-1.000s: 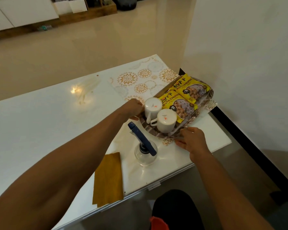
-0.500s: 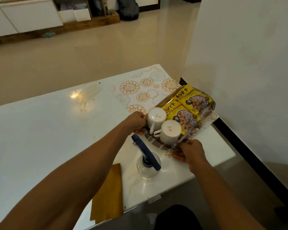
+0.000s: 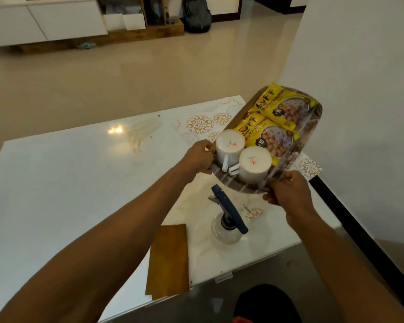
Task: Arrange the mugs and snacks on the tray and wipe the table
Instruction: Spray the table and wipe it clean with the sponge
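Left hand is gripping the near-left rim of the tray; right hand is pinching its near-right edge. Tray is sitting raised above the table, carrying two inverted white mugs and two yellow snack packets. Spray bottle and brown cloth are resting on the table below.

Glossy white table reflecting light; smooth glazed white mugs; shiny yellow plastic snack packets; matt mustard cloth; clear plastic spray bottle.
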